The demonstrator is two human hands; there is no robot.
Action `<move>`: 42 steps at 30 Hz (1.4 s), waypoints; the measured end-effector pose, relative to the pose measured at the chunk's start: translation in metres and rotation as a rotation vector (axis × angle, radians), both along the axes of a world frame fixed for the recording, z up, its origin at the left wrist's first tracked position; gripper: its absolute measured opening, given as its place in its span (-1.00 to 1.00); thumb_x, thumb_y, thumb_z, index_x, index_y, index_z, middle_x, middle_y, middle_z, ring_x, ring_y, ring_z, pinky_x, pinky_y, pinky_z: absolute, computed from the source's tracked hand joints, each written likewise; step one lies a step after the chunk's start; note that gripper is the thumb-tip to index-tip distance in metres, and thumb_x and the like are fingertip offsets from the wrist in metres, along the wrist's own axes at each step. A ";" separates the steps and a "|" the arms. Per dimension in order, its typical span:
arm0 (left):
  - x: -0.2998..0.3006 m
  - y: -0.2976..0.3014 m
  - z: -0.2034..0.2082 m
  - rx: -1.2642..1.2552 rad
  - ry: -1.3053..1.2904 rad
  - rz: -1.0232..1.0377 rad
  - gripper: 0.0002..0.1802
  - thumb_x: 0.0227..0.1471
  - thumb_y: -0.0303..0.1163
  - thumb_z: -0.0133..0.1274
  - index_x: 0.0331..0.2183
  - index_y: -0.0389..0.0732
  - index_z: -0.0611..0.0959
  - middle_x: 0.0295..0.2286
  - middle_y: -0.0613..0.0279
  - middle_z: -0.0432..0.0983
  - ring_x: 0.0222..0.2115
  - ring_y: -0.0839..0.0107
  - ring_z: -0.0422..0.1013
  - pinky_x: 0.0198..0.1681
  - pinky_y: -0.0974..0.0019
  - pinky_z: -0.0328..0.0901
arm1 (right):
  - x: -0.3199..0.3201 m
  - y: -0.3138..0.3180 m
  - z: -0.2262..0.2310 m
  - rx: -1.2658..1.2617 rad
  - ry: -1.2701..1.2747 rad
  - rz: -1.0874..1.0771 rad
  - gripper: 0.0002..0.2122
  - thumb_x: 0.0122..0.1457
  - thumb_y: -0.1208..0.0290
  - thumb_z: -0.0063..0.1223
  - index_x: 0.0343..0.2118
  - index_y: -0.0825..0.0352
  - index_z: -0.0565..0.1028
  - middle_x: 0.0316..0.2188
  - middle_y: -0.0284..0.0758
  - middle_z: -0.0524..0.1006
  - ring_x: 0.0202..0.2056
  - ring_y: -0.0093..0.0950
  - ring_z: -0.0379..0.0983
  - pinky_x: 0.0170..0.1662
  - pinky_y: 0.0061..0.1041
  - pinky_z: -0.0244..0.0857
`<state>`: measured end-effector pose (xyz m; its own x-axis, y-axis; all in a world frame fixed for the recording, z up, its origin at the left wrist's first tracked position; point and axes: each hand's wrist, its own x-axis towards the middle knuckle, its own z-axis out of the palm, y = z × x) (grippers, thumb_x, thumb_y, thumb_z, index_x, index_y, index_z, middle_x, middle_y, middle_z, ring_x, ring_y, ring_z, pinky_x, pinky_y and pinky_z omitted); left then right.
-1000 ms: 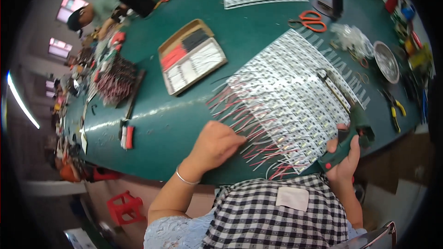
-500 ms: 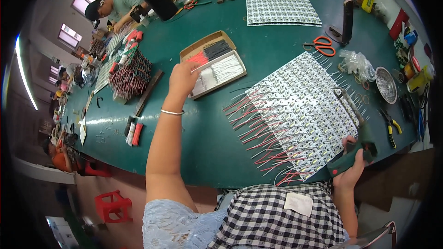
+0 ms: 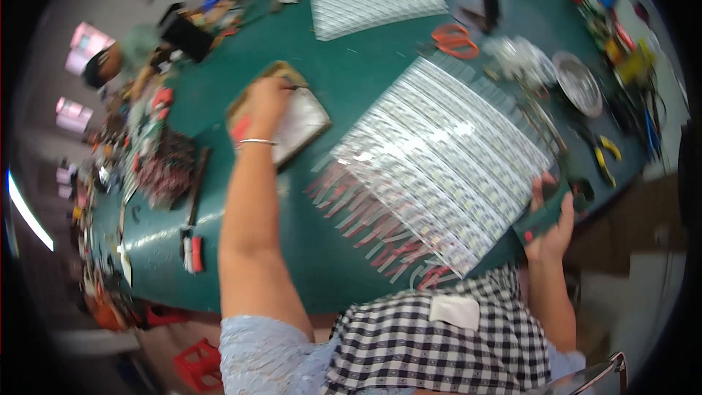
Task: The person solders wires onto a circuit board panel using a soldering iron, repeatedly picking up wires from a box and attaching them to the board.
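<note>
Fingers of the right hand (image 3: 550,241) are closed around a dark green hand tool (image 3: 540,221) with a red button, thumb on one side and fingertips on the other. Nearest lies a black-and-white checked cloth apron (image 3: 398,351) bearing a plain pale rectangular patch (image 3: 455,312), next to a light blue lacy sleeve (image 3: 267,351).

Before the apron, on the smooth green tabletop (image 3: 322,271), rests a flat white panel (image 3: 439,168), set cornerwise. It is ruled into narrow parallel strips speckled with small parts, and glossy highlights show on its surface. Thin red and white wires (image 3: 358,223) fringe its left edge, smeared by blur.

Further out, the left hand (image 3: 268,102), a smooth metal bangle (image 3: 256,141) at its wrist, reaches over a shallow cardboard box (image 3: 316,134) holding red and white pieces. Its fingers point downward; whether they pinch anything, I cannot tell.

To the right lie yellow-and-black pliers (image 3: 605,162), a round metal bowl (image 3: 594,99) and a crumpled clear plastic bag (image 3: 515,57). Beyond the panel are scissors with orange looped handles (image 3: 457,50), and farther still another white panel (image 3: 376,0).
</note>
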<state>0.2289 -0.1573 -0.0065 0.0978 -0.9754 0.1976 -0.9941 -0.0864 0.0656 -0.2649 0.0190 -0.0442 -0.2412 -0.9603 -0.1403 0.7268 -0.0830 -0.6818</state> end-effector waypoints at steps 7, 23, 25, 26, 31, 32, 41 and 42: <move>0.002 0.006 0.003 -0.102 0.077 -0.052 -0.89 -0.09 -0.47 0.05 -0.41 -0.21 0.49 -0.48 0.04 0.51 -0.43 0.08 0.46 -0.35 0.18 0.31 | 0.008 -0.008 0.012 -0.069 -0.018 -0.005 -0.60 0.23 0.26 -0.23 0.02 0.45 0.23 -0.14 -0.09 0.44 -0.13 -0.22 0.41 0.05 -0.28 0.20; -0.078 0.044 0.035 -0.397 0.506 -0.214 -0.88 0.03 -0.50 0.03 -0.33 -0.29 0.61 -0.43 0.30 0.51 -0.42 0.56 0.39 -0.32 0.50 0.28 | -0.002 0.000 0.008 -0.159 -0.037 0.033 -0.64 0.21 0.18 -0.17 -0.04 0.32 0.31 -0.12 -0.15 0.43 -0.18 -0.34 0.45 -0.02 -0.36 0.26; -0.154 0.081 0.058 -0.331 0.408 -0.469 -0.89 -0.05 -0.64 0.03 -0.39 -0.29 0.60 -0.48 0.26 0.48 -0.47 0.51 0.38 -0.37 0.49 0.27 | -0.003 0.002 0.010 -0.130 -0.058 0.047 -0.63 0.21 0.16 -0.18 -0.03 0.31 0.30 -0.10 -0.15 0.41 -0.23 -0.35 0.47 -0.04 -0.38 0.29; -0.191 0.098 0.059 -0.272 0.430 -0.585 -0.84 -0.13 -0.69 0.04 -0.41 -0.28 0.60 -0.47 0.21 0.49 -0.48 0.40 0.39 -0.38 0.45 0.29 | -0.005 0.003 0.009 -0.128 -0.052 0.039 -0.63 0.21 0.16 -0.18 -0.03 0.31 0.30 -0.10 -0.15 0.41 -0.23 -0.35 0.47 -0.04 -0.38 0.29; -0.280 0.163 0.025 0.086 0.580 -1.009 -0.72 -0.28 -0.64 0.04 -0.39 -0.19 0.59 -0.40 0.19 0.52 -0.43 0.26 0.44 -0.38 0.26 0.35 | -0.006 0.015 0.012 -0.039 -0.095 0.051 -0.59 0.22 0.11 -0.21 0.00 0.30 0.27 -0.07 -0.16 0.39 -0.28 -0.35 0.50 -0.12 -0.38 0.36; -0.283 0.171 0.019 0.185 0.554 -1.071 -0.73 -0.29 -0.62 0.06 -0.39 -0.18 0.59 -0.39 0.22 0.52 -0.44 0.28 0.43 -0.40 0.27 0.34 | -0.008 0.021 0.012 -0.037 -0.096 0.050 -0.59 0.22 0.11 -0.21 0.00 0.30 0.27 -0.07 -0.16 0.39 -0.28 -0.35 0.50 -0.12 -0.38 0.36; -0.261 0.198 0.033 0.050 0.677 -0.852 -0.71 -0.31 -0.62 0.14 -0.40 -0.15 0.64 -0.53 0.26 0.47 -0.56 0.33 0.40 -0.54 0.36 0.27 | -0.047 0.107 0.032 -0.068 0.137 0.110 -0.32 0.14 -0.10 -0.16 0.10 0.43 0.12 -0.04 -0.15 0.36 -0.34 -0.32 0.49 -0.28 -0.44 0.43; -0.264 0.193 0.034 -0.016 0.608 -0.824 -0.72 -0.33 -0.60 0.14 -0.41 -0.14 0.64 -0.58 0.29 0.42 -0.60 0.33 0.36 -0.59 0.34 0.23 | -0.047 0.116 0.034 -0.033 0.270 0.169 -0.29 0.12 -0.12 -0.13 0.11 0.43 0.10 -0.04 -0.16 0.36 -0.34 -0.34 0.49 -0.28 -0.46 0.43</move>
<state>-0.0356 0.0355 0.0277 -0.5143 -0.7823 0.3515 -0.5422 0.6141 0.5735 -0.3123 0.1345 -0.0105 -0.1016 -0.9929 -0.0613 0.5256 -0.0013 -0.8507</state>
